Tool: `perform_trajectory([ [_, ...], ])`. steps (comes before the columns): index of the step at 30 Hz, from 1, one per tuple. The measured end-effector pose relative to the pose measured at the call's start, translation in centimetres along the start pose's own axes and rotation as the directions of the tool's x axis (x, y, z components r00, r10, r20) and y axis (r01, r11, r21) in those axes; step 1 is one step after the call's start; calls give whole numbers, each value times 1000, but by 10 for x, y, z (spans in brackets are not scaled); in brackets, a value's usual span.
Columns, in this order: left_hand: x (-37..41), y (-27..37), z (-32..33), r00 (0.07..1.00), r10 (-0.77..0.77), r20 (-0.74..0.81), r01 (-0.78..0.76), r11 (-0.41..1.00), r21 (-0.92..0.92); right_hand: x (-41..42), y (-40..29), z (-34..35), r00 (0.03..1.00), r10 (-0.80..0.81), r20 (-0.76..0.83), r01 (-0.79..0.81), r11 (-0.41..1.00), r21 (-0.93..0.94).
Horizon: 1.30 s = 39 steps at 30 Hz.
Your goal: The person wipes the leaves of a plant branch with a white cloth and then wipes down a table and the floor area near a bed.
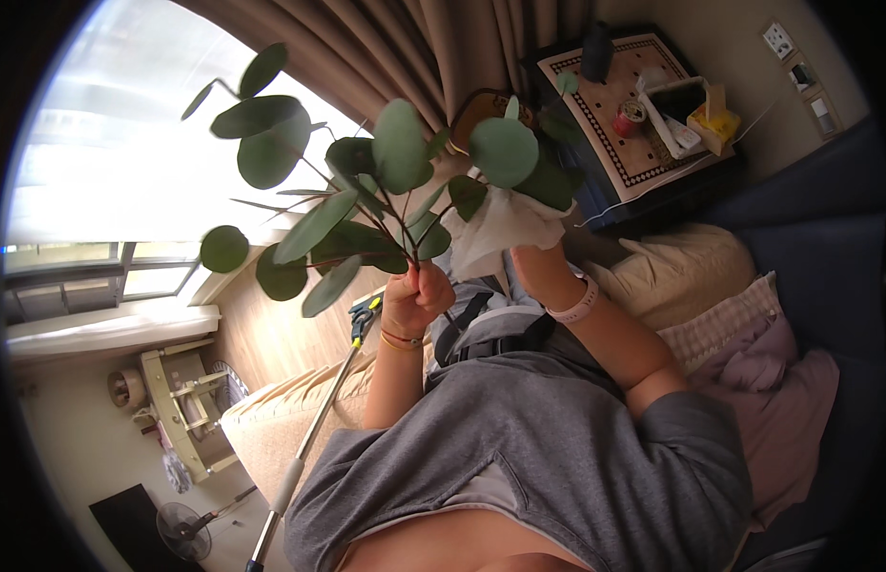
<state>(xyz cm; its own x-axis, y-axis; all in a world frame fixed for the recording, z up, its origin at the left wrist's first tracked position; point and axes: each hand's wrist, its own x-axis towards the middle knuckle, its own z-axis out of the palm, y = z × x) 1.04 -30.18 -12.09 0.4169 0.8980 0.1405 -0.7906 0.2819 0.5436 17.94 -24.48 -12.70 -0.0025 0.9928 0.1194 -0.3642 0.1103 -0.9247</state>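
My left hand grips the stem of a leafy branch with round, eucalyptus-like green leaves. The stem's lower end pokes out below the fist, and the leaves fan out above it, partly in front of the bright window. On the right, a crumpled white tissue or thin cloth covers most of my right hand, which holds it up against the leaves at that side. The fingers beneath it are hidden. A pink band circles my right wrist; thin bracelets circle the left.
A long pole with a clamp head leans at my left, beside a beige cushioned seat. At upper right, a dark side table bears a red tin, a tray and a white cable. Pillows lie at my right.
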Motion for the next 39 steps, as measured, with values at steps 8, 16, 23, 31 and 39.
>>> perform_trajectory([
  [8, -2, -1, -2, 998, -37, -49, 42, 993, 108, -9, -6, -50, 941, 278, 194, -328, 891, 315],
  [16, -3, 8, -1, 998, 26, -65, -23, 998, 60, 8, -56, -51, 974, 200, -108, -94, 788, 609],
  [23, -4, 4, -4, 993, -91, -77, 95, 994, 60, 34, -67, -47, 714, -496, 494, 585, 35, -811],
  [31, -12, -19, -22, 956, 94, -278, -82, 995, 56, 48, -7, -36, 939, -291, 183, 343, 826, -447],
  [39, -17, -20, -35, 999, -9, -41, 7, 998, -67, 44, -60, -7, 791, -581, 189, 583, 625, -520],
])
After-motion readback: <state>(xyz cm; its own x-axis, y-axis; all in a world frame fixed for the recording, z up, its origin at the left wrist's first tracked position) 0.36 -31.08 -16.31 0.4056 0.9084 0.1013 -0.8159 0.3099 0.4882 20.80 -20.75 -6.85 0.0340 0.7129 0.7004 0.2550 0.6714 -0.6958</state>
